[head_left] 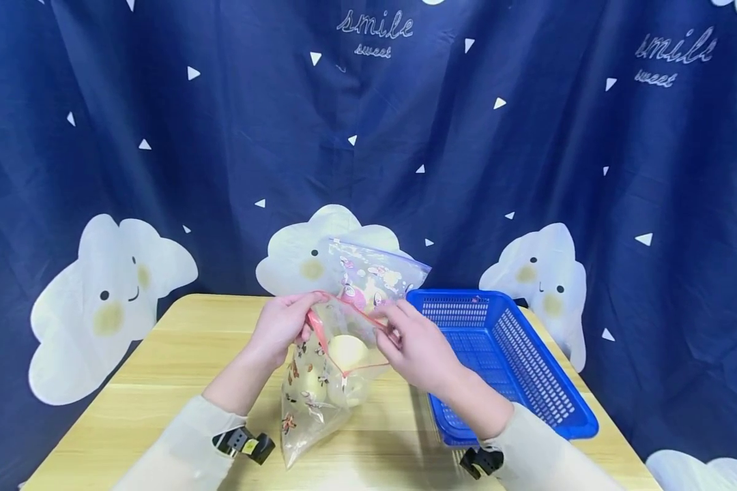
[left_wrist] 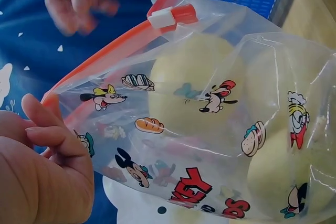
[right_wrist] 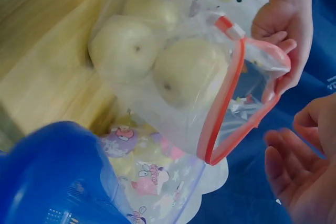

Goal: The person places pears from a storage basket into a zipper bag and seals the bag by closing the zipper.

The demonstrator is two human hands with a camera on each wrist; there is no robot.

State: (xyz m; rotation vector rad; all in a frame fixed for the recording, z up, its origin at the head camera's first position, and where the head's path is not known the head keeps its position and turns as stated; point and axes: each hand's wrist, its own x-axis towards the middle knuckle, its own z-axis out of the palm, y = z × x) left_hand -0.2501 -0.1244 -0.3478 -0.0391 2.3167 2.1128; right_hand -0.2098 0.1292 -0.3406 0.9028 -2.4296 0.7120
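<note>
A clear zip bag (left_wrist: pixel 178 145) with a red-orange slider rim and cartoon prints holds several pale yellow round fruits (right_wrist: pixel 123 48). My left hand (head_left: pixel 285 324) pinches the rim at its left end, and the mouth gapes, as the right wrist view shows. My right hand (head_left: pixel 417 344) is beside the opposite side of the rim. In the right wrist view its fingers (right_wrist: pixel 281 166) are loosely bent, apart from the bag, with nothing between them. The white slider (left_wrist: pixel 161 18) sits at the end of the rim away from my left hand.
Behind the bag stands a second clear zip bag (head_left: pixel 381 269) with a purple rim and pink prints. A blue plastic basket (head_left: pixel 518 368) is on the right of the wooden table (head_left: pixel 203 341). A dark blue curtain (head_left: pixel 368 136) with clouds hangs behind the table.
</note>
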